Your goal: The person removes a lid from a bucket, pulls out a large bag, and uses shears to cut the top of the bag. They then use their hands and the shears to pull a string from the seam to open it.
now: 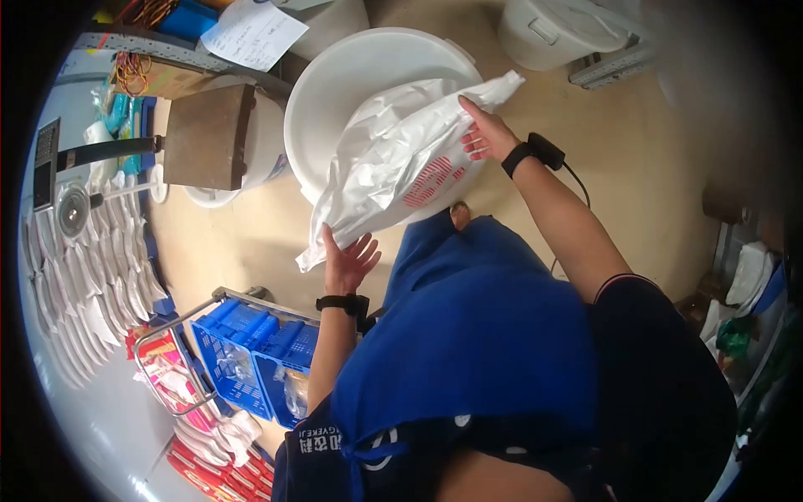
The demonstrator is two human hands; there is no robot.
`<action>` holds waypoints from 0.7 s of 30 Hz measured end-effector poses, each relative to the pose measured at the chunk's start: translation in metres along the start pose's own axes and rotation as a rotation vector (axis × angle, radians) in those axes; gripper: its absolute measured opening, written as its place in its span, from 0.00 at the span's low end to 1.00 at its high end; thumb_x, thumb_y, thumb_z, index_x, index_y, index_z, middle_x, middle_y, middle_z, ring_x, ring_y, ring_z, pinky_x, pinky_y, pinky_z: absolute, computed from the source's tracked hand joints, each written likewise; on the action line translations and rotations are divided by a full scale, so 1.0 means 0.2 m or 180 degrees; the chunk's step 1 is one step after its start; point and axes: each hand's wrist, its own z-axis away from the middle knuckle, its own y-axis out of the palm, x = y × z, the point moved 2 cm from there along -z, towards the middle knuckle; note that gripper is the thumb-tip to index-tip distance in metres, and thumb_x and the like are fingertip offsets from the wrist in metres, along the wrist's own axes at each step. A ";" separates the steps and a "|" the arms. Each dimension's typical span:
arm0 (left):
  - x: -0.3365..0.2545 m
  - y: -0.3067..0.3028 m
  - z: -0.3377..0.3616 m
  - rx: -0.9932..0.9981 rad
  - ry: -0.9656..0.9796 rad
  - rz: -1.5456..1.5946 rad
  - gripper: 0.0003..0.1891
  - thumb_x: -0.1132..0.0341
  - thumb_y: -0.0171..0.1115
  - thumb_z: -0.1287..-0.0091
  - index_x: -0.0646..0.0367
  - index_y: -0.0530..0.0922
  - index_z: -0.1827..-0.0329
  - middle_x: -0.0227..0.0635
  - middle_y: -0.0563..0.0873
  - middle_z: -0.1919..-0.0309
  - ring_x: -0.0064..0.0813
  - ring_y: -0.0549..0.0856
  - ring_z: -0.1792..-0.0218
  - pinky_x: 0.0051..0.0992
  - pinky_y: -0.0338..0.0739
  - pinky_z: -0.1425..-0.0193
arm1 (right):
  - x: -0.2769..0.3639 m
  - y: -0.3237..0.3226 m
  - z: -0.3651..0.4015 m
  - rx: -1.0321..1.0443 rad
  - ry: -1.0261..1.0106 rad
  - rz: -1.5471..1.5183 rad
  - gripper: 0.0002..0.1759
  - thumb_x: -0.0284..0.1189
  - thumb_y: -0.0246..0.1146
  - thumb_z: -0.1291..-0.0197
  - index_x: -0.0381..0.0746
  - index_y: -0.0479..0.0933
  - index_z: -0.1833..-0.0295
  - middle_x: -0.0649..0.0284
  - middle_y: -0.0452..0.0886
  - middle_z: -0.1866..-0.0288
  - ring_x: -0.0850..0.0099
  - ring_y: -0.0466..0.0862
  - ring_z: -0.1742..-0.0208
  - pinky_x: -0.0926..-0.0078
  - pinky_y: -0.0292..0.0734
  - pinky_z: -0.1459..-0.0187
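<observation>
A white plastic bag (376, 159) with red print is stretched over a large round white tub (305, 109). At the bag's lower left corner, my left hand (347, 259) has its thumb against the plastic, with the other fingers curled apart below it. My right hand (488, 132) grips the bag near its upper right end, thumb on top and fingers against the printed side. The bag lies between both hands, partly over the tub's opening. Whatever the bag or the tub's bottom holds is hidden.
A scale with a brown square platform (205, 138) stands left of the tub. Blue crates (238, 351) sit on a metal-framed cart at lower left. Stacked white packages (84, 284) line the far left. Another white bucket (544, 38) is at upper right.
</observation>
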 end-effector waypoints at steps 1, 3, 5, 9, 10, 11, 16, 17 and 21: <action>-0.02 0.00 -0.03 -0.0043 0.0015 0.0072 0.48 0.31 0.51 0.42 0.70 0.60 0.35 0.49 0.73 0.45 0.44 0.75 0.46 0.41 0.72 0.43 | -0.02 -0.01 -0.06 0.0021 0.0124 0.0029 0.39 0.65 0.60 0.55 0.37 0.71 0.56 0.61 0.77 0.70 0.70 0.78 0.74 0.71 0.76 0.72; -0.05 -0.02 -0.10 -0.0183 -0.0150 0.0361 0.37 0.42 0.54 0.40 0.67 0.65 0.40 0.48 0.76 0.48 0.44 0.77 0.49 0.42 0.74 0.47 | -0.04 -0.02 -0.08 0.0349 0.0066 -0.0066 0.34 0.61 0.58 0.49 0.39 0.71 0.55 0.61 0.78 0.68 0.69 0.79 0.72 0.69 0.77 0.70; -0.02 -0.12 -0.19 -0.0271 -0.0309 0.0376 0.31 0.48 0.54 0.41 0.65 0.66 0.43 0.47 0.77 0.50 0.43 0.78 0.50 0.42 0.75 0.49 | -0.03 -0.03 -0.05 0.0563 0.0152 -0.0127 0.27 0.55 0.55 0.45 0.43 0.72 0.54 0.61 0.79 0.68 0.70 0.80 0.70 0.67 0.78 0.68; -0.01 -0.16 -0.19 -0.0515 -0.0644 0.0221 0.24 0.52 0.52 0.40 0.61 0.71 0.48 0.40 0.79 0.57 0.37 0.80 0.59 0.38 0.78 0.54 | -0.08 -0.08 0.01 0.0494 0.0676 -0.0204 0.24 0.49 0.56 0.45 0.43 0.72 0.50 0.59 0.80 0.70 0.68 0.81 0.70 0.68 0.79 0.68; -0.01 -0.16 -0.19 -0.0535 -0.0722 0.0217 0.25 0.49 0.54 0.39 0.60 0.72 0.49 0.40 0.80 0.58 0.37 0.80 0.60 0.38 0.79 0.55 | -0.08 -0.08 0.04 0.0357 0.0851 -0.0150 0.26 0.50 0.56 0.45 0.42 0.72 0.49 0.58 0.80 0.70 0.66 0.81 0.72 0.70 0.79 0.70; -0.03 -0.12 -0.17 -0.0613 -0.0773 0.0207 0.27 0.45 0.55 0.40 0.60 0.72 0.49 0.39 0.80 0.59 0.37 0.81 0.60 0.39 0.79 0.56 | -0.09 -0.08 0.03 0.0396 0.1037 -0.0171 0.28 0.54 0.56 0.45 0.42 0.72 0.50 0.58 0.81 0.71 0.67 0.81 0.72 0.69 0.79 0.69; -0.04 0.02 -0.18 -0.0650 -0.0845 0.0343 0.36 0.32 0.58 0.45 0.58 0.73 0.51 0.36 0.80 0.63 0.38 0.81 0.62 0.38 0.79 0.59 | 0.04 -0.06 0.04 0.0532 0.1332 -0.0088 0.30 0.57 0.56 0.42 0.44 0.69 0.47 0.56 0.82 0.71 0.66 0.83 0.73 0.67 0.80 0.70; -0.03 0.04 -0.19 -0.0785 -0.0778 0.0240 0.32 0.35 0.57 0.42 0.58 0.73 0.52 0.35 0.79 0.67 0.37 0.82 0.64 0.35 0.80 0.62 | 0.08 -0.04 0.03 0.0574 0.1325 -0.0021 0.29 0.56 0.56 0.41 0.44 0.69 0.47 0.56 0.81 0.71 0.66 0.82 0.73 0.67 0.80 0.70; -0.07 0.10 -0.07 -0.0848 -0.0645 -0.0746 0.25 0.42 0.51 0.34 0.59 0.75 0.60 0.36 0.81 0.75 0.32 0.84 0.72 0.30 0.80 0.66 | 0.10 -0.11 -0.07 0.0714 0.1074 0.0575 0.23 0.51 0.55 0.38 0.42 0.73 0.54 0.62 0.79 0.72 0.73 0.79 0.75 0.76 0.75 0.73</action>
